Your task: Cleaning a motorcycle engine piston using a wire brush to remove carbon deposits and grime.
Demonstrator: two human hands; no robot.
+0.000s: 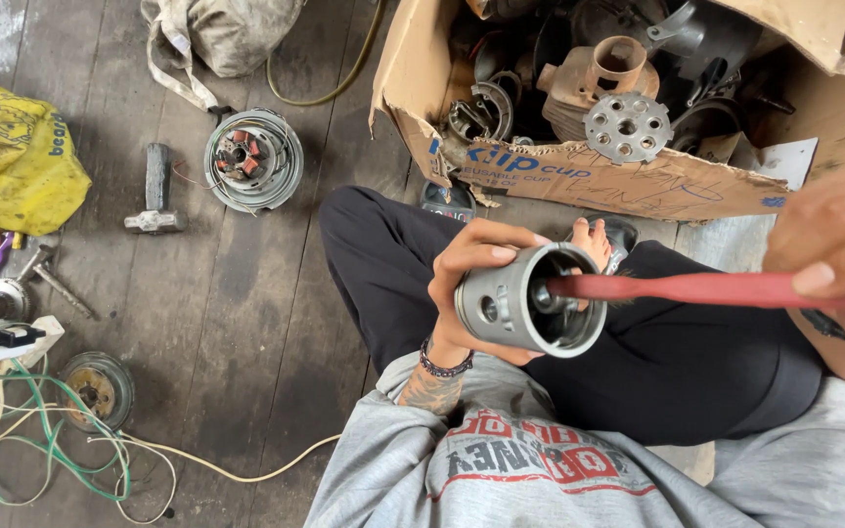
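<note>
You sat cross-legged on the plank floor [246, 323], and you were, by the look of it, in the middle of cleaning out the bore of a grey metal piston [530, 311], which lay on its side over your lap with its open end turned toward your right. Your left hand [476, 269] was curled tight around the piston's skirt, thumb on top and fingers wrapped over the far side. Your right hand [838, 254] was closed on the red handle of a brush [706, 289] (its working end hidden inside the piston, so I could not tell what it touched). The next move seemed to call for a steady left hold while the brush worked round the inner wall. Farther off stood a torn cardboard box [638, 181] full of engine parts, and to your left a hammer [156, 191], a wound stator [251, 159] and a yellow bag [12, 161].
</note>
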